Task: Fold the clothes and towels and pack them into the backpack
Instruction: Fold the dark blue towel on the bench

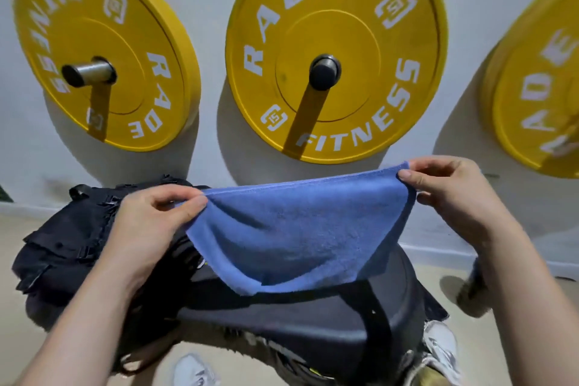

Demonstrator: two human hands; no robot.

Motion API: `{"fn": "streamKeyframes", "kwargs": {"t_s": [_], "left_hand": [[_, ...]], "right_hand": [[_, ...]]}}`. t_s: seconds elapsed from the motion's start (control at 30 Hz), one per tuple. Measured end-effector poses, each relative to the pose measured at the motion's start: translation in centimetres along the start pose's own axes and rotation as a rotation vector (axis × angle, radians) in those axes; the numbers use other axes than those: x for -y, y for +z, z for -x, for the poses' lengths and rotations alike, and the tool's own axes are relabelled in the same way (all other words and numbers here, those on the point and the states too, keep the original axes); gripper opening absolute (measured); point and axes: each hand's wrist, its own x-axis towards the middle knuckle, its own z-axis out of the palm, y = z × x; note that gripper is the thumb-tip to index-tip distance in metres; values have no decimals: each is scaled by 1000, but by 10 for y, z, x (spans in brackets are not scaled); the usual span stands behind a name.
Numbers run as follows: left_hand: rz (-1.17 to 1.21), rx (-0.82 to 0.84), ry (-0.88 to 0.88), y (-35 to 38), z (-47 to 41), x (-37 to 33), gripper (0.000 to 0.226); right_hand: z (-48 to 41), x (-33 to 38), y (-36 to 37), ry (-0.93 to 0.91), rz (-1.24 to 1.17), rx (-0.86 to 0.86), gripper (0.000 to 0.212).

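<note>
Over on the left, a yellow weight plate point(94, 41) hangs on the wall, and below it the black backpack point(65, 244) lies slumped on the black padded desk point(297, 320), buckles showing. From here I can't tell where its opening is. Now the left hand point(156, 210): thumb and fingers pinch the top left corner of the blue towel point(297, 229), right above the backpack. The towel hangs in the air, stretched between both hands, and its lower edge droops toward the desk. The middle plate point(332, 50) sits just behind it. On the far side, the right hand point(448, 188) pinches the other top corner, with a third plate point(539, 78) beyond. By my read it's early going: this towel is spread for folding, not yet packed, and no other clothes show plainly. For room, the wall and plates stand close behind, so any folding wants to come toward the body. The desk's near edge has open floor beside it and white shoes point(194, 370) below.
</note>
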Motion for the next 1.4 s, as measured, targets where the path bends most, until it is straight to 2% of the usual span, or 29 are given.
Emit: {"fn": "streamKeyframes", "kwargs": {"t_s": [0.13,0.23,0.33,0.43,0.53,0.63,0.8,1.0,1.2,1.33,1.4], "left_hand": [[-16,84,15,15,-37,-13,7],[-86,151,-54,49,-71,16,9],[-218,226,-136,101,-96,78,18],[-314,287,-224,152,-107,151,16],[-360,312,-288,185,-108,208,15],[-344,308,-376,201,-111,241,15],[-243,337,-467,205,-120,260,14],[-163,370,-478,198,-123,265,15],[-265,503,-496,194,-128,263,18],[-294,463,-459,197,-127,264,8],[-205,410,-485,195,-126,261,7]], "right_hand": [[5,4,-22,30,-59,6,4],[-15,-26,-26,99,-10,-60,11],[-44,-90,-16,218,51,-115,14],[-75,-171,4,340,100,-132,21],[-99,-241,13,398,235,-113,27],[-114,-278,14,413,349,-109,29],[-120,-290,15,404,474,-40,13],[-123,-289,15,414,331,-44,10],[-121,-293,18,363,390,-34,15],[-120,-296,19,319,484,-78,16],[-121,-296,18,301,552,-76,14]]}}
